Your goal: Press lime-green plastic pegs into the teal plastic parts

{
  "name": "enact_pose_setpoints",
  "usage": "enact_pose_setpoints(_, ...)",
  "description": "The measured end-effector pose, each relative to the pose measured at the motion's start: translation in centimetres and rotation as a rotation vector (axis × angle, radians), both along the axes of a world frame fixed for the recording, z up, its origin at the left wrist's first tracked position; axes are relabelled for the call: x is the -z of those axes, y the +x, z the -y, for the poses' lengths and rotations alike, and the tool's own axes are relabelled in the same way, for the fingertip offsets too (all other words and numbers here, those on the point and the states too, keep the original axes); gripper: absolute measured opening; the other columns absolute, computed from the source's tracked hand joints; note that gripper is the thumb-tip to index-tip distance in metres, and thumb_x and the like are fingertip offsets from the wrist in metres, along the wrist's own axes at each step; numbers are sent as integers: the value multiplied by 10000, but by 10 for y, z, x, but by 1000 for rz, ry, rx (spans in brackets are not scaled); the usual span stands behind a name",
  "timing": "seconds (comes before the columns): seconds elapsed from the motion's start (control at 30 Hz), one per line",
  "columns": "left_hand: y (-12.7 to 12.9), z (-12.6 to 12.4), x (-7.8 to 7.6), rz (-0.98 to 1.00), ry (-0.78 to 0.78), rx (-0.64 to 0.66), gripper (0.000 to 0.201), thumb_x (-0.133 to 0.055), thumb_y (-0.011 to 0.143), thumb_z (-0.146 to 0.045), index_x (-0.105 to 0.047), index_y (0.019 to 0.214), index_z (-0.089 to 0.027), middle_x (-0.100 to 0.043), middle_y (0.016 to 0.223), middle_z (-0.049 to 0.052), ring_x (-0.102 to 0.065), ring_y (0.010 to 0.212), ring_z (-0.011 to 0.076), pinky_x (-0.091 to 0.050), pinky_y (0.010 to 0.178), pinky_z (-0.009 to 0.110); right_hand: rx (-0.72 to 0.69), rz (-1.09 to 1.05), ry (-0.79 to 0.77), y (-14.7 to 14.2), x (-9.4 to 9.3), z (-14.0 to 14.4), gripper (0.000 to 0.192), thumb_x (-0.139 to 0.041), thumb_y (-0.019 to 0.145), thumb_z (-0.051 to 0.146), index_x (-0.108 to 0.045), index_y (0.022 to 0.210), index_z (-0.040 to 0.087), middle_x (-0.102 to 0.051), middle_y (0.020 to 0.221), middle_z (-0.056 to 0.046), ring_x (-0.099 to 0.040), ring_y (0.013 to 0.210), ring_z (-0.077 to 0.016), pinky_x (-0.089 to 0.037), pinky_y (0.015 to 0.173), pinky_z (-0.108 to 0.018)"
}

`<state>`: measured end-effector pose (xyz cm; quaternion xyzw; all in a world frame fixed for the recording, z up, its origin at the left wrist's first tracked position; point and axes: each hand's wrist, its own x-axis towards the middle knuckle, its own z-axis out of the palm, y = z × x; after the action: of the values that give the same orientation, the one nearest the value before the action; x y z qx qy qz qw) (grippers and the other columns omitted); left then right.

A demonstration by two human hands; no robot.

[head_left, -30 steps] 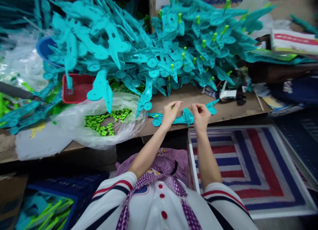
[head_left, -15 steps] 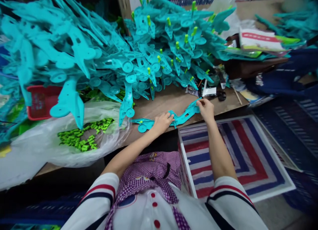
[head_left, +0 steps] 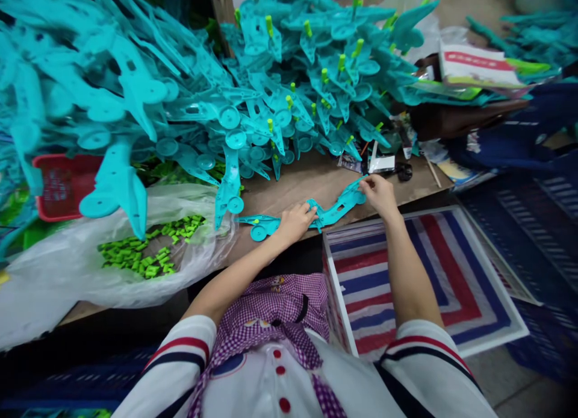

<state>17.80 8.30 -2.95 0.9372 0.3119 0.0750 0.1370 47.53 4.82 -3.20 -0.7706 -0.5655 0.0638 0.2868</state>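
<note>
Plainly, right fingers (head_left: pixel 369 185) pinch one end of one turquoise piece (head_left: pixel 330 217); left fingers (head_left: pixel 302 214) lie over it, grip unclear.

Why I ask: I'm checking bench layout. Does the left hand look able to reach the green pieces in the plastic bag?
Probably yes: the left hand is on a turquoise part, but the plastic bag to its left lies open, leaving most small green pieces uncovered.

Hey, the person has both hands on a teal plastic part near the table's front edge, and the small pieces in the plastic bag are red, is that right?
Not quite: the small pieces in the plastic bag are green, as the head view shows. Both the left hand and right hand are on a teal plastic part near the table's front edge.
</note>
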Motion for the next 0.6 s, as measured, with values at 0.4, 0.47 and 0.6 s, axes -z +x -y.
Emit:
enact_pose_setpoints(0.4, 0, 0, -3, 3, -82, -16, 380, -414, 1012, -392, -633, 1269, -218, -664, 1128, 122, -594, 1075, 237, -458, 740, 285, -168, 167, -165, -4, -5, -12, 184, -527, 873, 337, -645, 861, 197, -696, 925, -131, -630, 890, -269, -480, 793, -371)
enact_pose_setpoints(0.47, 0, 0, -3, 8, -95, -23, 377, -411, 1012, -394, -630, 1270, -227, -663, 1125, 121, -591, 1081, 236, -457, 741, 284, -168, 166, -178, -4, -2, -15, 191, -529, 871, 344, -651, 859, 198, -700, 916, -129, -630, 881, -269, -483, 788, -371)
enact_pose_setpoints(0.6, -1, 2, 1, 38, -89, -40, 364, -422, 1007, -395, -640, 1250, -234, -661, 1111, 120, -595, 1059, 228, -464, 766, 287, -140, 163, -159, -8, -1, -14, 244, -502, 886, 367, -668, 858, 191, -695, 895, -136, -632, 897, -277, -497, 812, -389)
